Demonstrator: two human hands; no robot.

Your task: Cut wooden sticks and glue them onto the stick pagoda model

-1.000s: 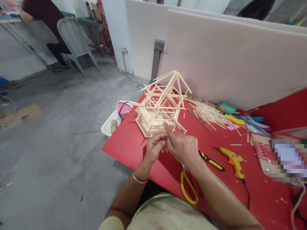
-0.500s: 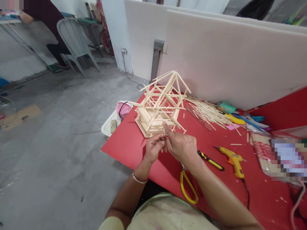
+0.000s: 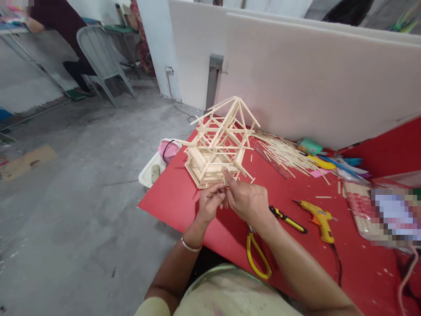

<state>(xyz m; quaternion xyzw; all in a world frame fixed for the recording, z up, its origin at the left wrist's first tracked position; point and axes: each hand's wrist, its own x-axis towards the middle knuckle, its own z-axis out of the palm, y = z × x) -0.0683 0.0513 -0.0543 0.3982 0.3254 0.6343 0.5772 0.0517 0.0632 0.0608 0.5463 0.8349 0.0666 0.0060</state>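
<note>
A house-like frame built of thin wooden sticks point(image 3: 217, 149) stands on the red tabletop point(image 3: 164, 210), just beyond both hands. My left hand point(image 3: 209, 202) is closed, thumb and fingers pinched together in front of the frame's base. Right beside it, my right hand point(image 3: 248, 199) is also closed, with its index finger pointing up toward the base. The fingertips of both hands meet at something too small to make out. Under my right forearm lie yellow-handled pliers or scissors point(image 3: 258, 259), their head partly hidden.
Right of my hands lie a black-and-yellow cutter point(image 3: 289, 220) and a yellow glue gun point(image 3: 319, 218). Loose sticks point(image 3: 286, 153) and a ruler point(image 3: 271, 163) lie behind. Pale boards point(image 3: 312, 83) stand along the back. A person point(image 3: 62, 26) sits near a grey chair point(image 3: 100, 61).
Both hands stay almost in the same place and pose. The whole view has shifted very slightly; the stick frame stands where it was.
</note>
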